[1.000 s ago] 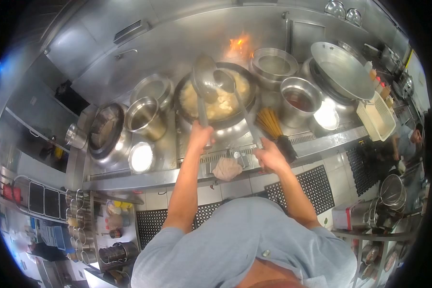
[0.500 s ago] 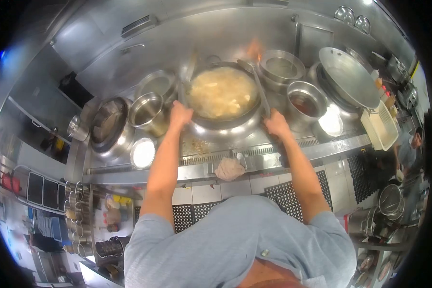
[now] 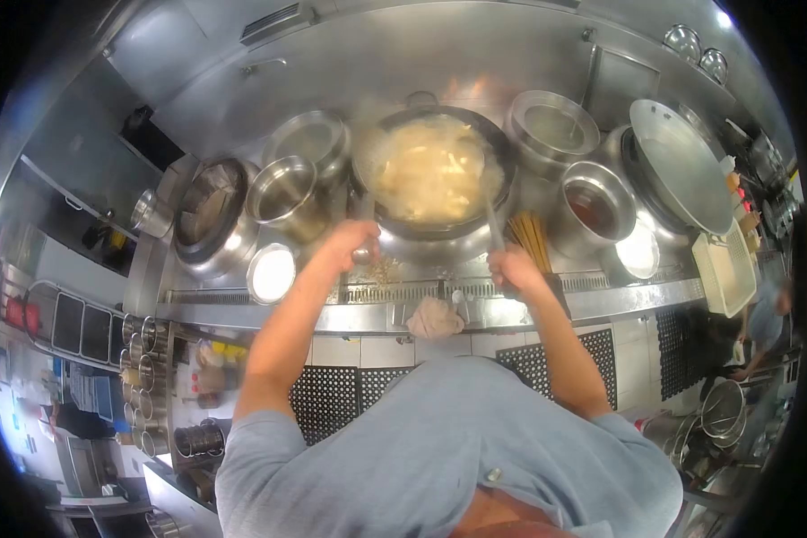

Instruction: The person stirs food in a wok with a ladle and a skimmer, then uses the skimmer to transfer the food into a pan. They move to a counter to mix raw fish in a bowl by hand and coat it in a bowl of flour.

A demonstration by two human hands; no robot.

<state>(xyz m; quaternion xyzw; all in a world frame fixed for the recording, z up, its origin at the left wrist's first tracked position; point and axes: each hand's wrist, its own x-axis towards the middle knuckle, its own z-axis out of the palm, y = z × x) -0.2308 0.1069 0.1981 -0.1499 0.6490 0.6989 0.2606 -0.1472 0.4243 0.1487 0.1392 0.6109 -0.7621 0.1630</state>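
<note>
A large wok (image 3: 507, 184) full of pale yellow pieces in steaming liquid (image 3: 430, 170) sits on the stove. Below its left edge, my left hand (image 3: 356, 244) is closed round a handle whose far end is lost in steam and blur. My right hand (image 3: 514, 267) grips the handle of a long metal utensil (image 3: 495, 224), which reaches up into the right side of the wok; its head is hidden in the food. Just right of that hand stands a bundle of thin sticks (image 3: 531, 240).
Metal pots (image 3: 282, 193) flank the wok on the left, and a pot of reddish liquid (image 3: 596, 204) is on the right. An empty wok (image 3: 681, 166) leans farther right beside a cream basket (image 3: 724, 273). A crumpled cloth (image 3: 434, 318) lies at the front edge.
The utensil in my right hand has swung from the wok's right rim into the food. Both hands have moved nearer the front edge. The stick bundle now shows, and the flame behind is fainter.
</note>
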